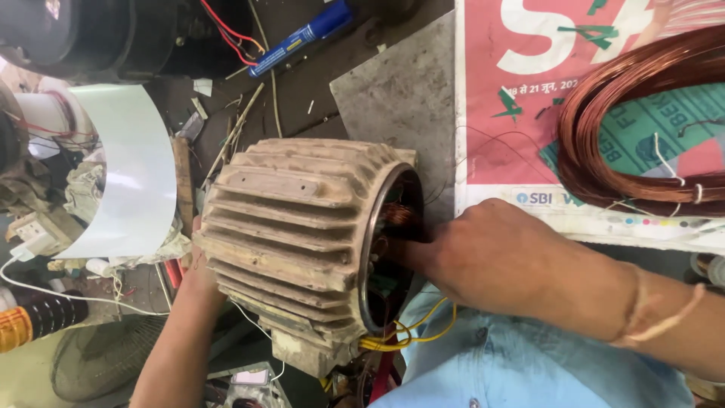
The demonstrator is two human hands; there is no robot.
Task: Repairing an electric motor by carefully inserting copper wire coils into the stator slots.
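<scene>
Copper windings [399, 219] meet right hand [491, 253] fingers inside motor housing [302, 242].

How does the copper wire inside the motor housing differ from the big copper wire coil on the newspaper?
The copper winding sits inside the finned motor housing, mostly hidden; the loose copper wire coil lies in the open on the newspaper.
The right hand reaches into the winding; nothing touches the coil.
The coil forms a wide ring bound with pale ties; the winding shows only as a small bundle.
Both are shiny reddish-brown.
</scene>
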